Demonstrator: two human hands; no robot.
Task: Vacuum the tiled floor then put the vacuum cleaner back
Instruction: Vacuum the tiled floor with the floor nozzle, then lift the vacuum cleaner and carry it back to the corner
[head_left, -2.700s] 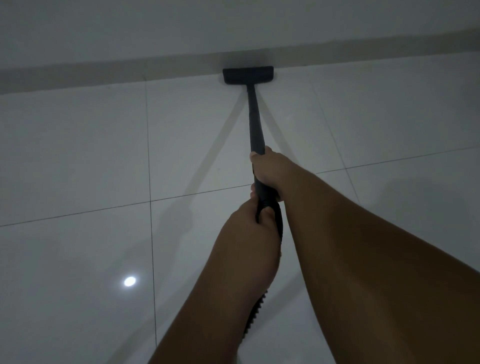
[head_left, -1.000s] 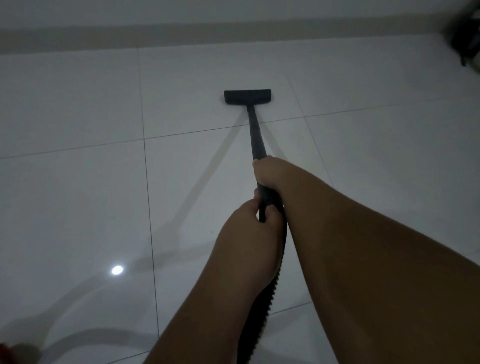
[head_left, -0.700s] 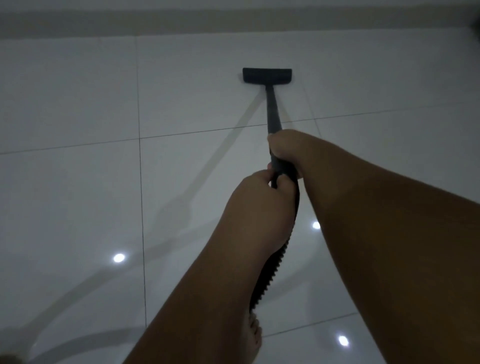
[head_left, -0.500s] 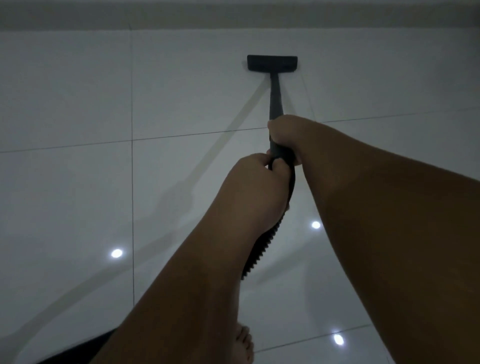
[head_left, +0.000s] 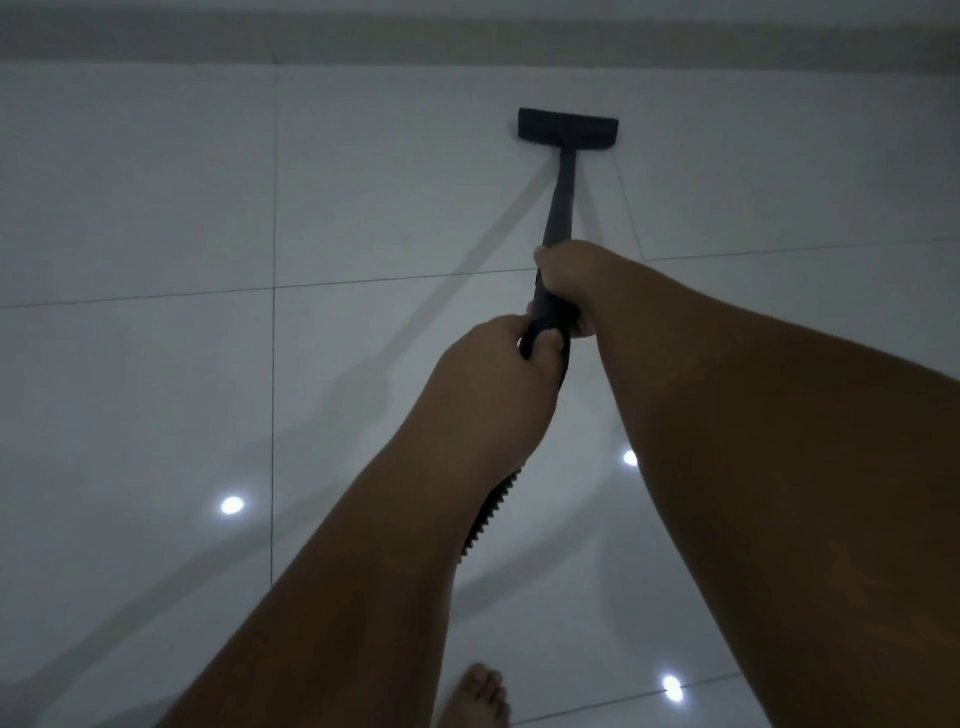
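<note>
Vacuum (head_left: 560, 208): left hand (head_left: 493, 374) behind right hand (head_left: 570, 278)

Glossy white tiled floor (head_left: 145, 197), big square tiles, thin dark grout lines (head_left: 273, 364). Black vacuum head (head_left: 568, 125) flat on a far tile, near the grey skirting strip (head_left: 363, 49), not touching it. Bare foot (head_left: 480, 696) planted at bottom edge. Three bright light reflections (head_left: 231, 504) on the near tiles. Faint diagonal shadow streaks (head_left: 483, 249) from the head toward bottom left.
</note>
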